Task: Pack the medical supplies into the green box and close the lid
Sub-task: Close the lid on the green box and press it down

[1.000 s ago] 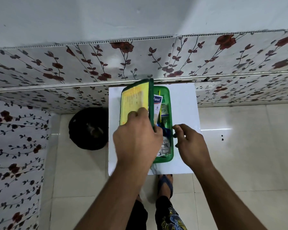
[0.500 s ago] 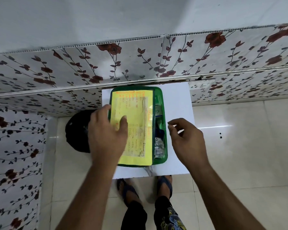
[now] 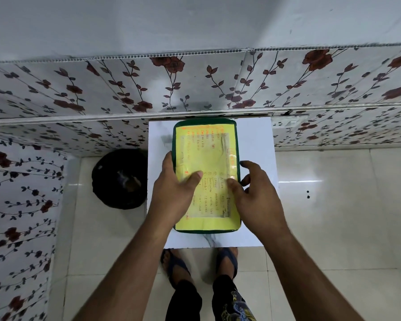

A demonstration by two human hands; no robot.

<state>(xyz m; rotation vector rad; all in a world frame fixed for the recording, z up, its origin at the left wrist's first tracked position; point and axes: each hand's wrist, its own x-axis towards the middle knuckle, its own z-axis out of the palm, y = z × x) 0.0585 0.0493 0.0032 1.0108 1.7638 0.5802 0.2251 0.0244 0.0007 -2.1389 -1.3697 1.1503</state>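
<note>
The green box (image 3: pixel 205 122) lies flat on a small white table (image 3: pixel 255 144), its lid down and covering the whole box. A yellow sheet with orange and dark handwriting covers the lid (image 3: pixel 204 154). My left hand (image 3: pixel 174 193) grips the lid's left edge, thumb on top of the yellow sheet. My right hand (image 3: pixel 252 195) rests on the lid's right side, thumb pressing the sheet and fingers curled over the right edge. The supplies inside are hidden under the lid.
A round black object (image 3: pixel 119 179) sits on the tiled floor left of the table. A wall with red floral panels (image 3: pixel 195 89) stands right behind the table. My feet in sandals (image 3: pixel 227 258) are at the table's near edge.
The lid swung from upright down over the box until it lies flat. My left hand rode it down and my right hand moved onto the lid's right side.
</note>
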